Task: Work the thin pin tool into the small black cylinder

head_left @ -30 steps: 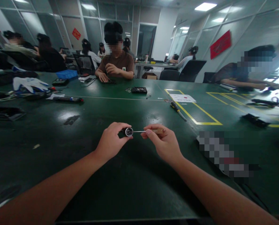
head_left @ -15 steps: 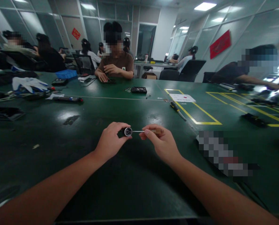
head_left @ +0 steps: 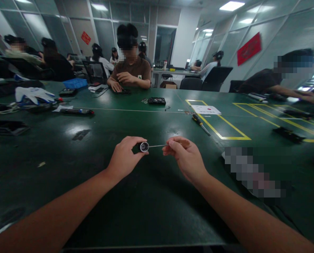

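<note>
Between thumb and fingers of my left hand (head_left: 126, 154) is a small round black part with a silver rim (head_left: 144, 147), its open end turned towards me. My right hand (head_left: 184, 154) is closed around the amber handle of a thin screwdriver (head_left: 158, 145). The metal shaft points left and its tip meets the rim or opening of the round part; exactly where it touches I cannot tell. Both hands are held above the green table (head_left: 151, 211).
A yellow-black screwdriver (head_left: 200, 124) lies beyond my right hand, near a white paper (head_left: 206, 109). A blurred-out long object (head_left: 251, 175) rests at right. White gloves (head_left: 34, 95), a blue bin (head_left: 75, 83) and a black device (head_left: 157, 101) are further back. A person (head_left: 130, 70) sits opposite.
My right hand has shifted a little to the right, so more of the screwdriver's shaft shows and it tilts slightly. The left hand has stayed nearly still with the round part.
</note>
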Available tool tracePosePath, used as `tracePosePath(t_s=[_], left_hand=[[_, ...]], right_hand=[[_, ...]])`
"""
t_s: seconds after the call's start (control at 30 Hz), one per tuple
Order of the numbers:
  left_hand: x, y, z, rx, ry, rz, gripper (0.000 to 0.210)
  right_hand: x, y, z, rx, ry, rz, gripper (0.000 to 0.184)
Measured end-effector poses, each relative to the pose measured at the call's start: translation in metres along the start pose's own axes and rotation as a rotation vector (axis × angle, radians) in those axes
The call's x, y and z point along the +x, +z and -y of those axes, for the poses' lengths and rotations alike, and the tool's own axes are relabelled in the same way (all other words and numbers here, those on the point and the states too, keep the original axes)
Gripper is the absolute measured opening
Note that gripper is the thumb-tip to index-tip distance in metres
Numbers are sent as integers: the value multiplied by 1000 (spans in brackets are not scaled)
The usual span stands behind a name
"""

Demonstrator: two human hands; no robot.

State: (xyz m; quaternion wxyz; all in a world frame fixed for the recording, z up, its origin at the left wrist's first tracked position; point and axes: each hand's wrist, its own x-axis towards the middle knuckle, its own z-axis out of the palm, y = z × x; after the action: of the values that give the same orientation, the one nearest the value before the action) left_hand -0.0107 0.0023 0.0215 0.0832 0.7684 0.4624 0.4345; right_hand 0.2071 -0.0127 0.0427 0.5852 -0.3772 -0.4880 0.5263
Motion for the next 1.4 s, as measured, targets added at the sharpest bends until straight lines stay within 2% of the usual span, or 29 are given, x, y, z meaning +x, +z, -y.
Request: tracePosePath(t_s=[0.17,0.5,0.67,0.8,0.9,0.97,1.1,1.23,1.4], left_hand=[[1,-1,-1,2,6,2,34],[1,-1,-1,2,18,4,33],[0,0,0,-12,13,18,34],[1,-1,-1,-26,9,16,34],[1,-2,-3,-28,3,8,34],[1,-1,-3,-21,-3,10,34],[1,-1,-3,-13,-15,-4,34],[1,-2,-3,-6,5,-13,35],[1,-1,-4,0,18,-15,33]], right_hand=[[-6,-1,1,-289,-92,43,18],[-10,3,1,-390,-124,86,17],[-6,2,-4,-242,-48,85,18],[0,2,-7,43,121,65,19],[2,1,-6,132,186,68,17],[1,1,-3,62,107,44,17],[-9,0,4,-324,-124,6,16],[-18,1,7,-584,-264,37,14],[-21,3,10,-768,-398,125,11]])
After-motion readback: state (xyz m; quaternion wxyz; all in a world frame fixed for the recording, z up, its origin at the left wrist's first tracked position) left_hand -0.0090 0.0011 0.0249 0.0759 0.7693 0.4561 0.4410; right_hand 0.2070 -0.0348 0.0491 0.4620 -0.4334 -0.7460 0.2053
